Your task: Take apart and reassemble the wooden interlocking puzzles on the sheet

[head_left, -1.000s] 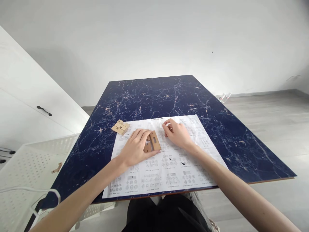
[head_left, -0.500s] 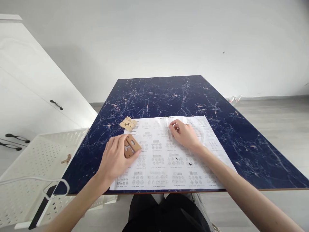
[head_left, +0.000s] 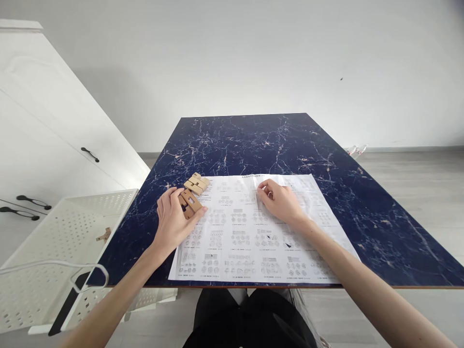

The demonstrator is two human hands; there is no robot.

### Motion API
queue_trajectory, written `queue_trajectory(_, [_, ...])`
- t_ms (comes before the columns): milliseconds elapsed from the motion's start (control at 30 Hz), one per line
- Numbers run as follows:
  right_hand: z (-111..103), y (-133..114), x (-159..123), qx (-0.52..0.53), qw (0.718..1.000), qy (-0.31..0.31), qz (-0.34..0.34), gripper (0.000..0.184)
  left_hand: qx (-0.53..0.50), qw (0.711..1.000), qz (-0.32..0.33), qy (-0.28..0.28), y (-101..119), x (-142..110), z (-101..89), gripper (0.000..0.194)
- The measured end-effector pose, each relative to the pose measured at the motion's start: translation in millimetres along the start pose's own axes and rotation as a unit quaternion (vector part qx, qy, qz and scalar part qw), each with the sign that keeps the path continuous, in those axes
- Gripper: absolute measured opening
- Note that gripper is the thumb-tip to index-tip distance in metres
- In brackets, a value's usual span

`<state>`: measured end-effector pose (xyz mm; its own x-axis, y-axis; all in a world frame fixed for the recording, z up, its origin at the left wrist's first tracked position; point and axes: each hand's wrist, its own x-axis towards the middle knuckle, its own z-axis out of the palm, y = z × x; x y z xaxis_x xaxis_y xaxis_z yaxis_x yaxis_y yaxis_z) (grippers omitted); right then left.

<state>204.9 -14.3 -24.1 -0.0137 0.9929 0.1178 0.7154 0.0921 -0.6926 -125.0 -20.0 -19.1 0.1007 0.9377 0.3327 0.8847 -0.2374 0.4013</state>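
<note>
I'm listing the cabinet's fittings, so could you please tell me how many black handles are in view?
3: the upper handle, nearest the table; the middle handle and lowest handle, close together farther left.

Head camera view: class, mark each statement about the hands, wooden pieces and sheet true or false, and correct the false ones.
1. The left hand holds brown wooden pieces. True.
2. The printed sheet is rolled up. False: it lies spread open.
3. The right hand is over the sheet. True.
4. The pale wooden pieces sit at the sheet's far right corner. False: its far left corner.
</note>
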Motion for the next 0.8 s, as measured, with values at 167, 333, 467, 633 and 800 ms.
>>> queue_trajectory(167, [0, 1, -2, 0.000, 1.000, -0.010, -0.002, 0.022, -0.156, 0.982, -0.092, -0.054, -7, -10, -28.8, 0.067])
queue_trajectory(333, [2, 0, -4, -0.007, 1.000, -0.012, -0.004, 0.024, -0.114, 0.984, -0.066, -0.121, -30, -26, -55.0, 0.089])
queue_trajectory(467, [3, -1, -5, -0.009, 1.000, -0.006, -0.001, 0.024, -0.084, 0.983, -0.032, -0.159, -42, -29, -59.1, 0.094])
queue_trajectory(633, [4, -2, -6, -0.003, 1.000, 0.001, 0.002, 0.024, -0.082, 0.985, -0.017, -0.151, -40, -24, -54.7, 0.088])
queue_trajectory(800, [3, -2, -6, 0.026, 1.000, 0.004, 0.003, 0.021, -0.077, 0.986, -0.041, -0.141, -35, -22, -48.6, 0.086])
